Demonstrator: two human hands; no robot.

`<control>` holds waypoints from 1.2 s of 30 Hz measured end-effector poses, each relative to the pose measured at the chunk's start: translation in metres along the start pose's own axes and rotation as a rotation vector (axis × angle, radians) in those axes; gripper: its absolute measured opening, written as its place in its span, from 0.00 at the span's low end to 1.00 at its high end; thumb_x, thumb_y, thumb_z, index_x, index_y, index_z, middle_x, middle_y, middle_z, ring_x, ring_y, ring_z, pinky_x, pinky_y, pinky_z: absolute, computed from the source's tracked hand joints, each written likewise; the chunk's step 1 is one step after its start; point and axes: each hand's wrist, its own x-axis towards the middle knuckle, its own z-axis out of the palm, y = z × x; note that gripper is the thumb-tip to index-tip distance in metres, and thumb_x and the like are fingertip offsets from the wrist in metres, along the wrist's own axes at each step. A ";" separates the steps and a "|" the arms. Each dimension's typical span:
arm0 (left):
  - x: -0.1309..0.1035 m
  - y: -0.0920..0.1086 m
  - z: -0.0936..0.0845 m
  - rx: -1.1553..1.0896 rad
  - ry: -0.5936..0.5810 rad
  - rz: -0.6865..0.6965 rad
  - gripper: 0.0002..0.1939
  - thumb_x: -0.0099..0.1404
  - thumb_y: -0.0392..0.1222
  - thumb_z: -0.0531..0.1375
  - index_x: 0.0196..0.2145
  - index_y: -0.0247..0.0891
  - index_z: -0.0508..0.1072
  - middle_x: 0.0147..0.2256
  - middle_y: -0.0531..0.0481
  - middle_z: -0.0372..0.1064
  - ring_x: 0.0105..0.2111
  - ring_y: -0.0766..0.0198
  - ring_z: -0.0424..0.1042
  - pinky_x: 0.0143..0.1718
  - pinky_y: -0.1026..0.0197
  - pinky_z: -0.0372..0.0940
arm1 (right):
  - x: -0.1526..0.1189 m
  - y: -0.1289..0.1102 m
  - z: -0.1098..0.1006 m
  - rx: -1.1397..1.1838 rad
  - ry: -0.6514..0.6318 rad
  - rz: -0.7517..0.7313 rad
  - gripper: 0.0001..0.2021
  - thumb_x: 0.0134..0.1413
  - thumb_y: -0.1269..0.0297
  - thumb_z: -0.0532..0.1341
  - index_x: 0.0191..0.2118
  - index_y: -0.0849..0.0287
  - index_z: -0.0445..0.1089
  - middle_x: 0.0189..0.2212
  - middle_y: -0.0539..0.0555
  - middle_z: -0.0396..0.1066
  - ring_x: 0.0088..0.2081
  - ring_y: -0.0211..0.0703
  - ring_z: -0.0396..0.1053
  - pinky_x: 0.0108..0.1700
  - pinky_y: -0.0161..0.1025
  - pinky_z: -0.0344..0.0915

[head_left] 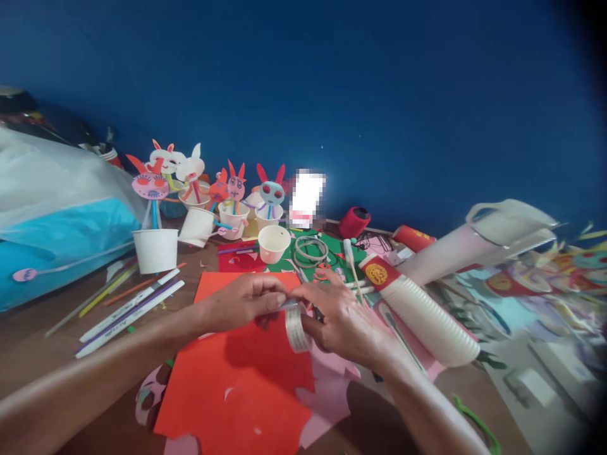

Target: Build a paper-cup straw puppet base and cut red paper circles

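Observation:
Both hands meet above a sheet of red paper (237, 379). A roll of tape (297, 330) with print on its inner ring hangs below the right hand's fingers. My right hand (334, 309) is closed on this roll, and a dark handle, mostly hidden, shows by its fingers. My left hand (258, 297) pinches a pale strip at the top of the roll, which looks like the tape's end. Scraps of pink paper (327, 398) stick out from under the red sheet.
Paper cups holding rabbit-faced figures (154, 249) stand at the back left. Markers (130, 309) lie on the left. An empty paper cup (274, 244) stands behind my hands. To the right lie a stack of cups (427, 316) and a white pitcher (455, 249). A plastic bag (61, 240) fills the far left.

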 end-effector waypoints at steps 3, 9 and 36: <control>-0.003 0.004 0.004 0.166 0.121 0.071 0.12 0.61 0.47 0.56 0.38 0.37 0.68 0.28 0.53 0.67 0.28 0.66 0.67 0.29 0.65 0.61 | 0.001 0.000 -0.003 -0.044 0.002 0.052 0.08 0.51 0.73 0.56 0.38 0.59 0.65 0.30 0.50 0.70 0.33 0.41 0.65 0.52 0.44 0.49; -0.006 0.002 0.014 0.486 0.250 0.209 0.09 0.64 0.40 0.51 0.40 0.40 0.69 0.37 0.50 0.70 0.35 0.64 0.69 0.36 0.63 0.62 | 0.001 -0.004 -0.005 0.009 0.009 0.185 0.07 0.51 0.73 0.55 0.37 0.59 0.63 0.28 0.50 0.70 0.34 0.43 0.66 0.45 0.42 0.54; -0.004 -0.003 0.028 0.643 0.311 0.288 0.12 0.67 0.36 0.44 0.36 0.39 0.67 0.34 0.49 0.66 0.33 0.63 0.65 0.35 0.63 0.58 | -0.003 -0.009 -0.007 0.352 0.011 0.290 0.29 0.47 0.73 0.56 0.57 0.59 0.50 0.25 0.47 0.67 0.28 0.39 0.64 0.35 0.36 0.57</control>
